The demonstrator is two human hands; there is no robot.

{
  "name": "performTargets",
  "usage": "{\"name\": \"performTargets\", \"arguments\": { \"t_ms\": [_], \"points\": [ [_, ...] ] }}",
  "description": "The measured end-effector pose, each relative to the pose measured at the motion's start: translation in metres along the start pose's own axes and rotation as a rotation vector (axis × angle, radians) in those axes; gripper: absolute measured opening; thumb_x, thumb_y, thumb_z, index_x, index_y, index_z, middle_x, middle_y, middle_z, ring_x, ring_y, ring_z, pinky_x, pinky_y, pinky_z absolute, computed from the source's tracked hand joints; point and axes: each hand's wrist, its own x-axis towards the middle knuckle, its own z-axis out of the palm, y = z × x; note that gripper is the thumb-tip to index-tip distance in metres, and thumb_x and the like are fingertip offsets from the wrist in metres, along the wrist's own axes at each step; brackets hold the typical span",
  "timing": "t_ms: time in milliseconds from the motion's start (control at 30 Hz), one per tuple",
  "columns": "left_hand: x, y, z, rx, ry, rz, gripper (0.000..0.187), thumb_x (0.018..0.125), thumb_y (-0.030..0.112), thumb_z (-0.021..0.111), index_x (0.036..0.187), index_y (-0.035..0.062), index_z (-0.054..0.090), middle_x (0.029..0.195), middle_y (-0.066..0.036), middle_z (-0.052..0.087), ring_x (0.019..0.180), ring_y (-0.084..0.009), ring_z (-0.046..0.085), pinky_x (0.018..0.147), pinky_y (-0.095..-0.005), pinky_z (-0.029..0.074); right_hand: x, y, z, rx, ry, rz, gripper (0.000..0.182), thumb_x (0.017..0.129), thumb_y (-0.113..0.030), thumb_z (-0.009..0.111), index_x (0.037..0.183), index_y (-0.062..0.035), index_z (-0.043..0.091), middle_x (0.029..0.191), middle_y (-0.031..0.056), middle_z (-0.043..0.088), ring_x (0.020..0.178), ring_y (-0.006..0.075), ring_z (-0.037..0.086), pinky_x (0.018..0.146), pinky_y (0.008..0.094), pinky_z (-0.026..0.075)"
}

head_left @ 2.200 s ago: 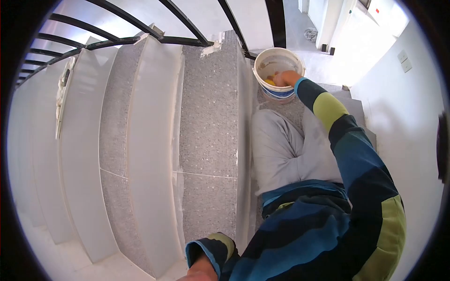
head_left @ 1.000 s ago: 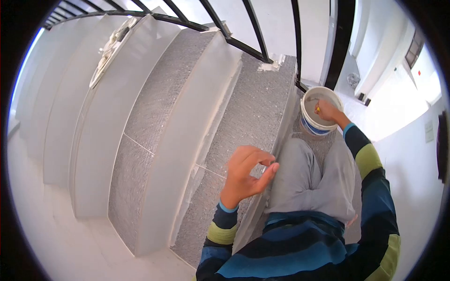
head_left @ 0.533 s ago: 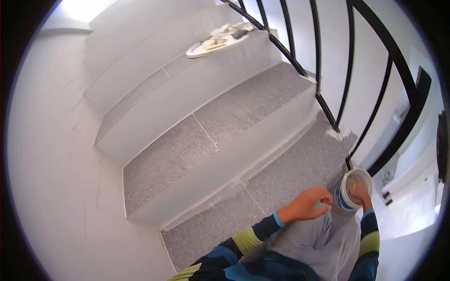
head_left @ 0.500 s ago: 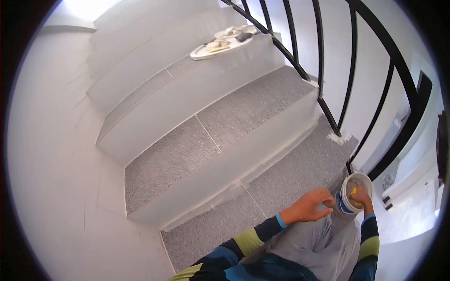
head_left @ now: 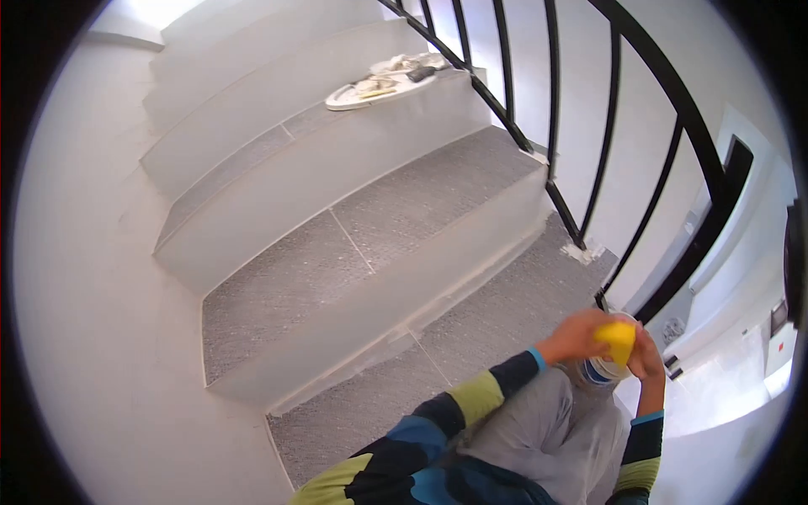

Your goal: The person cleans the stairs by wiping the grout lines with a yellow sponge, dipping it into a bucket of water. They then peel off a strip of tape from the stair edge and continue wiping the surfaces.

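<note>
Yellow block: the bright yellow, sponge-like block (head_left: 619,341) is between your two hands, over the white plastic bucket with a blue band (head_left: 599,371); its outline is blurred.
Left hand: your left hand (head_left: 576,336) reaches in from the left, its fingers grasping the block's left side.
Right hand: your right hand (head_left: 645,353) comes up on the other side, fingers closed against the block's right edge; how hard either hand presses, you cannot tell from this view.
Bucket: it stands just beyond your knees, near the foot of the railing; your hands and the block hide much of its opening, so its contents cannot be made out.
Legs: your light grey cloth trousers (head_left: 530,425) show bent at the knee, close to the bucket.
Sleeves: your striped navy, blue and lime-green sleeve (head_left: 471,400) crosses above the lower grey speckled stair tread (head_left: 505,311).
Railing: the black metal stair railing (head_left: 610,126) curves down on your right, with a rough white patch (head_left: 585,252) at one post's foot.
Upper stair: a white oval tray-like board (head_left: 343,103) lies well apart from your hands, bearing pale lumps and a dark object (head_left: 420,74).
</note>
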Motion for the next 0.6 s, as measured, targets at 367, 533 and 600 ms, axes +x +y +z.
{"name": "performTargets", "arguments": {
  "t_ms": [367, 533, 600],
  "points": [
    [-0.064, -0.055, -0.026, -1.501, 0.061, -0.421, 0.042, 0.097, 0.03, 0.047, 0.126, -0.0008, 0.049, 0.116, -0.007, 0.058, 0.103, -0.015, 0.059, 0.091, -0.0305, 0.047, 0.043, 0.031, 0.124, -0.514, 0.019, -0.617, 0.099, 0.079, -0.043, 0.07, 0.147, -0.0029, 0.01, 0.15, 0.0171, 0.023, 0.138, 0.0287, 0.025, 0.109, 0.0402, 0.027],
    [-0.076, -0.076, -0.064, -1.117, 0.184, -0.495, 0.045, 0.096, 0.035, 0.047, 0.125, 0.0001, 0.05, 0.113, -0.011, 0.061, 0.093, -0.0193, 0.063, 0.079, -0.0329, 0.054, 0.086, 0.046, 0.149, -0.765, 0.083, -0.563, 0.087, 0.083, -0.03, 0.066, 0.145, -0.0012, 0.012, 0.149, 0.0199, 0.024, 0.137, 0.0327, 0.026, 0.109, 0.0412, 0.027],
    [-0.077, -0.098, -0.082, -0.829, 0.267, -0.503, 0.04, 0.095, 0.032, 0.051, 0.119, 0.0007, 0.055, 0.102, -0.01, 0.065, 0.082, -0.0165, 0.065, 0.066, -0.0286, 0.055, 0.116, 0.053, 0.14, -0.631, 0.17, -0.564, 0.069, 0.082, -0.018, 0.061, 0.14, -0.0012, 0.026, 0.144, 0.0209, 0.031, 0.133, 0.0353, 0.032, 0.109, 0.0427, 0.028]
  ]
}}
